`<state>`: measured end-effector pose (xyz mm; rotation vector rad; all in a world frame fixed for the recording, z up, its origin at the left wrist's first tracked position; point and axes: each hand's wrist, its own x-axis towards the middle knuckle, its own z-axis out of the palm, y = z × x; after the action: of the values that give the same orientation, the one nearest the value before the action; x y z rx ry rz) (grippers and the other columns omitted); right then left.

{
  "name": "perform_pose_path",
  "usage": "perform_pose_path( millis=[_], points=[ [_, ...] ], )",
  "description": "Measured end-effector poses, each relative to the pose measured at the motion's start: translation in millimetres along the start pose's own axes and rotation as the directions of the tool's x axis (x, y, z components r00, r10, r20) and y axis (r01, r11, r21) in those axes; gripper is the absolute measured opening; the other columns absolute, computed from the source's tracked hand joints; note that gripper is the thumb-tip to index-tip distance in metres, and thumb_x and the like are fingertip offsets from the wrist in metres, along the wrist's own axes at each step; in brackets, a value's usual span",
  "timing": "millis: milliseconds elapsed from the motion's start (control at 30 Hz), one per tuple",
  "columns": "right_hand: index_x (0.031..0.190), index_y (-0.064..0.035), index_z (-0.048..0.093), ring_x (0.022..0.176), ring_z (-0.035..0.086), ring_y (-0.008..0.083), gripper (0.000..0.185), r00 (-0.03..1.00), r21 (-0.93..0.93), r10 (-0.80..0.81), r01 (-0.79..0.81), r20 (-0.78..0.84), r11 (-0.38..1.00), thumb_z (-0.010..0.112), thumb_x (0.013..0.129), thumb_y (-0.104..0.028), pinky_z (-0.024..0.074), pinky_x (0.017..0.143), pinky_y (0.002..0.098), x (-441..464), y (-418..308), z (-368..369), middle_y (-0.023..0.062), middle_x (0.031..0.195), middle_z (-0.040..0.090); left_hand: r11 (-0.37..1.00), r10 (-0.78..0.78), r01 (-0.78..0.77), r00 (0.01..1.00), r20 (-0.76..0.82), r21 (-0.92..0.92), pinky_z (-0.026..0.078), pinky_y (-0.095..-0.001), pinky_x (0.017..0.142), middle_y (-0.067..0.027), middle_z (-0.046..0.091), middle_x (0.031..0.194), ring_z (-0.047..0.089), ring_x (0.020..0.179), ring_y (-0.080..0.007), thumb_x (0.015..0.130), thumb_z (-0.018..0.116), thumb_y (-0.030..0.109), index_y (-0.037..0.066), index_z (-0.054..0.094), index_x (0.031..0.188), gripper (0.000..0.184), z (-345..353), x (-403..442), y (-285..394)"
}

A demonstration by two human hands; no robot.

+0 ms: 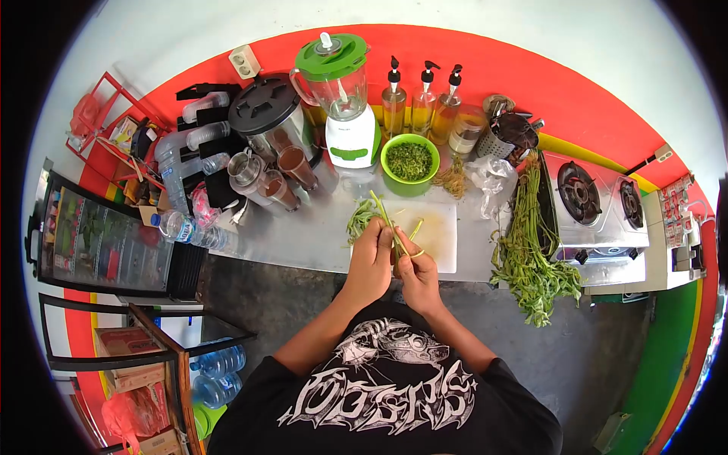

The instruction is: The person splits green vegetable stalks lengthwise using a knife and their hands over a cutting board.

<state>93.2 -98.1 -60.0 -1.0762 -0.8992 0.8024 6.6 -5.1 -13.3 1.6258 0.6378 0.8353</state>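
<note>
My left hand (371,260) is closed around green plant stems (381,208) that stick up past its fingers. Against it, my right hand (418,274) pinches a thin stem that bends across its fingers. Both hands are over the front edge of a white cutting board (444,250). A small bunch of leafy greens (359,221) lies by the board's left side, and a cut stem piece (415,227) shows above my right hand. Behind the board stands a green bowl (409,182) of chopped green leaves (409,159).
A large bunch of long-stemmed greens (531,250) hangs over the counter edge beside the gas stove (599,205). Along the wall stand a blender (351,121), several pump bottles (393,110) and a steel container (273,117). Water bottles (186,227) lie on the left.
</note>
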Motion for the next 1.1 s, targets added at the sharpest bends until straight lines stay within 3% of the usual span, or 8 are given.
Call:
perform_pose_path(
  millis=[267,333,700,800,900,967,1033,1100],
  points=[
    [0.148,-0.0063,0.047,0.071,0.040,0.0052,0.048,0.998,-0.204,-0.045,0.037,-0.036,0.978,0.054,0.105,-0.025,0.0371,0.062,0.0208,-1,-1,3,-0.0031,0.094,0.051,0.994,0.042,-0.039,0.999,-0.020,0.107,0.042,-0.0356,0.060,-0.0114,0.053,0.075,0.053,0.063,-0.0214,0.109,0.037,0.022,0.002,0.048,0.102,0.024,-3,-2,13],
    [0.148,-0.0064,0.048,0.071,0.040,0.0058,0.047,0.998,-0.232,-0.041,0.031,-0.040,0.972,0.055,0.104,-0.025,0.0374,0.062,0.0215,0,-5,5,-0.0025,0.093,0.052,0.993,-0.105,0.101,0.993,0.051,0.061,0.047,-0.0334,0.085,-0.0138,0.062,0.104,0.060,0.094,-0.0227,0.106,0.039,0.013,-0.002,0.052,0.116,0.023,-8,-3,12],
    [0.143,-0.0030,0.053,0.070,0.047,0.0163,0.044,0.994,-0.335,-0.063,0.029,-0.091,0.942,0.057,0.102,-0.020,0.0414,0.067,0.0292,2,-18,11,0.0072,0.077,0.051,0.992,-0.118,0.118,0.993,0.027,-0.033,0.046,-0.0311,0.084,-0.0079,0.059,0.099,0.056,0.093,-0.0162,0.105,0.038,0.010,-0.001,0.053,0.113,0.020,-3,-5,5],
    [0.142,-0.0035,0.054,0.072,0.048,0.0158,0.043,0.995,-0.384,0.017,-0.052,-0.094,0.922,0.056,0.102,-0.020,0.0426,0.068,0.0289,6,-19,6,0.0074,0.079,0.053,0.987,-0.129,0.134,0.989,0.067,-0.085,0.045,-0.0303,0.083,-0.0070,0.059,0.099,0.055,0.091,-0.0147,0.105,0.039,0.012,-0.001,0.053,0.113,0.020,-1,-5,5],
    [0.145,-0.0030,0.051,0.069,0.043,0.0076,0.045,0.980,-0.352,-0.185,0.147,-0.075,0.924,0.053,0.105,-0.024,0.0389,0.062,0.0235,9,-9,3,-0.0014,0.086,0.051,0.966,-0.172,0.192,0.977,0.124,-0.173,0.045,-0.0290,0.083,-0.0050,0.060,0.100,0.055,0.091,-0.0127,0.106,0.042,0.014,0.000,0.055,0.113,0.021,-5,0,1],
    [0.147,-0.0026,0.048,0.068,0.041,0.0056,0.047,0.996,-0.238,-0.038,0.018,-0.081,0.971,0.051,0.106,-0.026,0.0364,0.060,0.0212,7,-15,2,-0.0019,0.085,0.050,0.961,-0.184,0.209,0.972,0.146,-0.182,0.045,-0.0283,0.083,-0.0035,0.060,0.099,0.055,0.090,-0.0113,0.106,0.044,0.016,0.000,0.056,0.113,0.021,-7,4,-3],
    [0.148,-0.0023,0.046,0.067,0.040,0.0049,0.048,0.997,-0.185,-0.012,-0.003,-0.078,0.983,0.051,0.106,-0.027,0.0353,0.060,0.0204,5,-13,-1,-0.0021,0.085,0.049,0.924,-0.153,0.202,0.973,0.170,-0.324,0.042,-0.0240,0.068,0.0007,0.056,0.084,0.050,0.076,-0.0062,0.107,0.048,0.019,0.001,0.056,0.106,0.020,-6,8,-6],
    [0.149,-0.0020,0.044,0.067,0.039,0.0042,0.050,0.997,-0.133,0.016,-0.026,-0.076,0.991,0.051,0.106,-0.028,0.0342,0.059,0.0195,5,-9,-4,-0.0023,0.086,0.049,0.910,-0.177,0.223,0.971,0.158,-0.349,0.042,-0.0230,0.068,0.0021,0.056,0.084,0.049,0.076,-0.0047,0.107,0.049,0.018,0.002,0.057,0.105,0.018,-5,10,-6]
  ],
)
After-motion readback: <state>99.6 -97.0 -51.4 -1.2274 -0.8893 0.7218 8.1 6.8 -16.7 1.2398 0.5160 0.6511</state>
